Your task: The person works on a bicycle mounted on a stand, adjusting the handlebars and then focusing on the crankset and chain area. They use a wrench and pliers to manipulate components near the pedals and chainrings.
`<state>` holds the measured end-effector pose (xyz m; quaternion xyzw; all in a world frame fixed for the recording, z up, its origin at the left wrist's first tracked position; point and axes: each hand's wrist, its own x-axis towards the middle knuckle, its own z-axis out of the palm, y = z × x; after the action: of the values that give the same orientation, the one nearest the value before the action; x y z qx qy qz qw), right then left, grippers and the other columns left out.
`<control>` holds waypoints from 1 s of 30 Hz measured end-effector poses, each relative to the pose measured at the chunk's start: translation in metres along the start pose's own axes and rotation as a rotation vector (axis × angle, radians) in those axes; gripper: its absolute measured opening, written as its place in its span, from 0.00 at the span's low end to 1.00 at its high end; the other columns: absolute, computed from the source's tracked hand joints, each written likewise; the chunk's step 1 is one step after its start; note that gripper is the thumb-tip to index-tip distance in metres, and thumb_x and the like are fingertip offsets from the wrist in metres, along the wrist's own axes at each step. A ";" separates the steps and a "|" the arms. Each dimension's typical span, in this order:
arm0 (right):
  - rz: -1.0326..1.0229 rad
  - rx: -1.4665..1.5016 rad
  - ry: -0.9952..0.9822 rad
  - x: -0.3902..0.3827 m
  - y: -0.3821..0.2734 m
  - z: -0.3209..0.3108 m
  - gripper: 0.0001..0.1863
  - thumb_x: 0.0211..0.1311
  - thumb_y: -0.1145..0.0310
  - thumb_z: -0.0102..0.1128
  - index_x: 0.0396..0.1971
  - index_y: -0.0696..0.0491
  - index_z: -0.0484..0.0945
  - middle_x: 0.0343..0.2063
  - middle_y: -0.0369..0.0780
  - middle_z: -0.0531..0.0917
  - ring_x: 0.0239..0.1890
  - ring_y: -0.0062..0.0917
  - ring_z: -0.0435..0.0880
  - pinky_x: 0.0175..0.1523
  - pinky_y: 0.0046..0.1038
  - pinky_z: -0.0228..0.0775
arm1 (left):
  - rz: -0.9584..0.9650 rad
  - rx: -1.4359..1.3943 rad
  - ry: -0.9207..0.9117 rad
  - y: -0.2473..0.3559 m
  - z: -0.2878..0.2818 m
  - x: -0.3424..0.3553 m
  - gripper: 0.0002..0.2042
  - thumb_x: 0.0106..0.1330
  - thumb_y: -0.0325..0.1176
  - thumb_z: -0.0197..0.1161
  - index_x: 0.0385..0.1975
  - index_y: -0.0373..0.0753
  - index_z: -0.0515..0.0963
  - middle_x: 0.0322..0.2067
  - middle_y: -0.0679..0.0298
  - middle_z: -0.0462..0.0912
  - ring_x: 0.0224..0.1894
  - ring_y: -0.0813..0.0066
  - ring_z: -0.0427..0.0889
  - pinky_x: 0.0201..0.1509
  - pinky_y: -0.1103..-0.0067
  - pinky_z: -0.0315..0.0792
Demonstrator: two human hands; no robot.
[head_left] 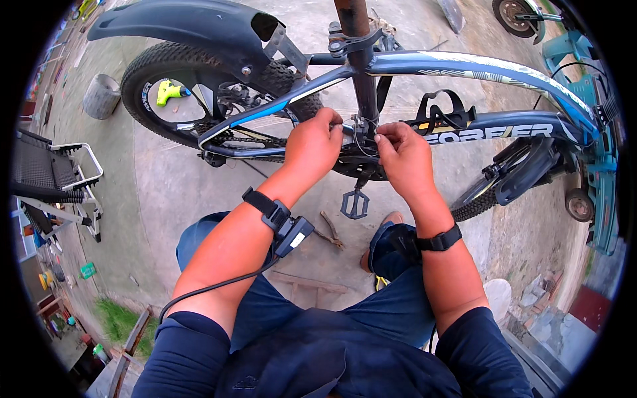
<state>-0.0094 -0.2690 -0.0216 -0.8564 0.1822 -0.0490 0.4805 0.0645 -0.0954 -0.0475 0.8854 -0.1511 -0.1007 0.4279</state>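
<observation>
A blue-grey bicycle frame (478,126) stretches across in front of me. By the lower end of its dark seat tube (365,93), a thin wire cable (359,140) curves in a loop between my hands. My left hand (313,142) is closed in a pinch at the cable's left side, near the rear tyre. On the other side my right hand (406,158) pinches the cable between thumb and fingers. Just what lies inside the fingertips is small and partly hidden. Below hang the crank and a black pedal (355,203).
A black rear mudguard (179,26) arches over the rear wheel (142,86). Behind its spokes lies a yellow-green tool (171,93). A grey cylinder (101,96) and a folding chair (46,166) stand left. A stick (330,230) lies near my foot; a teal vehicle (600,166) is at right.
</observation>
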 end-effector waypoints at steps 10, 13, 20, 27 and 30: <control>-0.037 0.173 -0.046 -0.001 0.003 0.001 0.21 0.58 0.78 0.63 0.54 0.56 0.80 0.44 0.41 0.84 0.30 0.20 0.82 0.40 0.24 0.76 | 0.057 0.149 -0.034 0.002 -0.008 -0.018 0.09 0.68 0.35 0.61 0.43 0.40 0.79 0.29 0.53 0.86 0.34 0.52 0.86 0.37 0.64 0.77; -0.034 0.170 -0.031 0.000 0.006 0.004 0.22 0.58 0.78 0.63 0.54 0.55 0.80 0.43 0.40 0.85 0.31 0.19 0.82 0.40 0.24 0.76 | 0.060 0.104 -0.034 0.008 -0.011 -0.025 0.09 0.68 0.35 0.62 0.43 0.40 0.80 0.29 0.53 0.86 0.34 0.51 0.86 0.38 0.64 0.77; 0.000 0.152 -0.030 -0.001 0.008 0.006 0.18 0.62 0.76 0.63 0.52 0.55 0.80 0.35 0.38 0.86 0.31 0.19 0.84 0.40 0.24 0.77 | 0.028 -0.016 -0.054 0.014 -0.017 -0.033 0.10 0.68 0.35 0.63 0.43 0.37 0.81 0.29 0.53 0.86 0.32 0.54 0.86 0.37 0.67 0.77; 0.043 0.190 -0.032 0.004 -0.003 0.011 0.15 0.67 0.76 0.61 0.53 0.59 0.78 0.34 0.36 0.83 0.27 0.14 0.79 0.33 0.20 0.73 | 0.017 0.000 -0.183 0.009 -0.007 -0.055 0.10 0.67 0.36 0.64 0.43 0.38 0.81 0.26 0.54 0.85 0.30 0.54 0.85 0.34 0.65 0.76; 0.013 0.205 -0.012 0.005 0.003 0.014 0.13 0.68 0.75 0.61 0.51 0.59 0.80 0.34 0.36 0.84 0.27 0.14 0.79 0.32 0.19 0.72 | 0.002 0.010 -0.270 0.016 -0.004 -0.066 0.11 0.67 0.37 0.64 0.43 0.39 0.81 0.25 0.54 0.84 0.30 0.53 0.84 0.33 0.64 0.75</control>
<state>-0.0018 -0.2611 -0.0320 -0.8018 0.1790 -0.0590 0.5671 0.0015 -0.0787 -0.0288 0.8658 -0.2088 -0.2177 0.3992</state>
